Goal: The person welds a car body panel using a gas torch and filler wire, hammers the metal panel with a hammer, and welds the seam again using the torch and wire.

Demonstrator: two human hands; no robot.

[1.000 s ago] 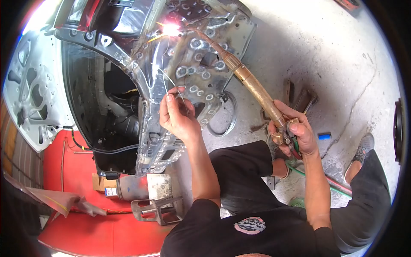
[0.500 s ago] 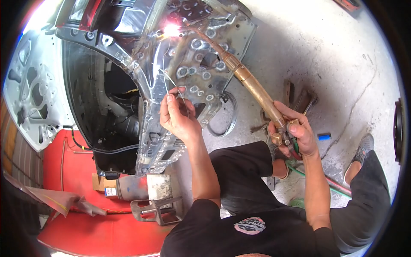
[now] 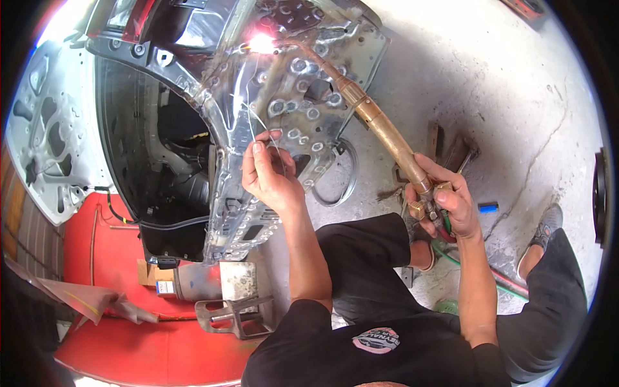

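Note:
My left hand point(image 3: 274, 177) pinches a thin wire point(image 3: 251, 106), which runs up the car body panel point(image 3: 290, 122) towards a bright glow point(image 3: 263, 44). My right hand point(image 3: 448, 197) is wrapped round the valve end of a brass torch point(image 3: 383, 129). The torch's curved copper neck reaches up to the left, and its tip meets the glow. Glare hides the exact spot where wire and tip come together. Red and green hoses point(image 3: 451, 248) leave the torch below my right hand.
A white perforated panel point(image 3: 55, 129) stands at the left. Below lie a red surface point(image 3: 155, 348), a metal cylinder point(image 3: 196, 282) and a metal bracket point(image 3: 238, 317). A coil of wire point(image 3: 348, 174), tools point(image 3: 461, 151) and a blue object point(image 3: 489, 208) lie on the concrete floor point(image 3: 516, 109).
The glow and torch tip have shifted slightly right in view, and the small yellow sparks beside them have shrunk. Both hands keep their hold.

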